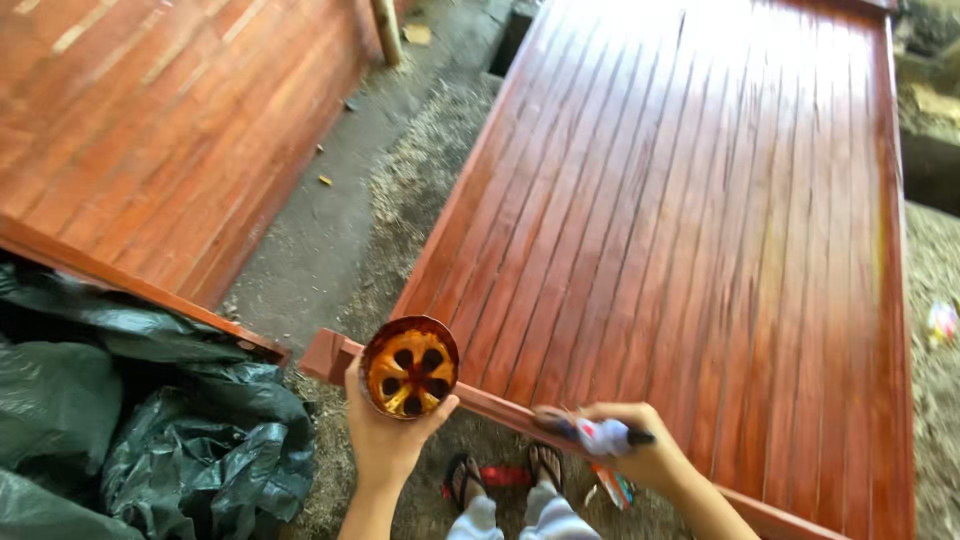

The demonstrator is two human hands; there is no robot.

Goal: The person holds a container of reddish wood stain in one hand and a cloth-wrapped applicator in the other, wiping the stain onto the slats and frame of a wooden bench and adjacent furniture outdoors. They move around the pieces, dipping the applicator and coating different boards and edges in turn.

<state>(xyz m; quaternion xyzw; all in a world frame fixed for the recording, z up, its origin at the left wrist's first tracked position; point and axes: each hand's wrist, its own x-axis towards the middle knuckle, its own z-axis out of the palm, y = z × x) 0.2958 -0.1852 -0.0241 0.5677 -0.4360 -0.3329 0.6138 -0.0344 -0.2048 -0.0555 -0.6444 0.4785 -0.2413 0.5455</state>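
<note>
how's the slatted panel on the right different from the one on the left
The right panel looks wet and glossy with bright glare; the left panel looks duller. The right panel lies in front of both hands, the left hand holding a round container at its near edge; the left panel lies off to the side. Both are reddish-brown slatted wood.

We have one view only, from a camera worn on the head, so no second view shares the scene. It looks steeply down and forward past our own arms. The left hand (385,435) and right hand (640,450) sit close at the lower edge, our feet (505,475) just below them. The red slatted panel (700,220) runs away toward the top, with the ground (330,230) to its left.
</note>
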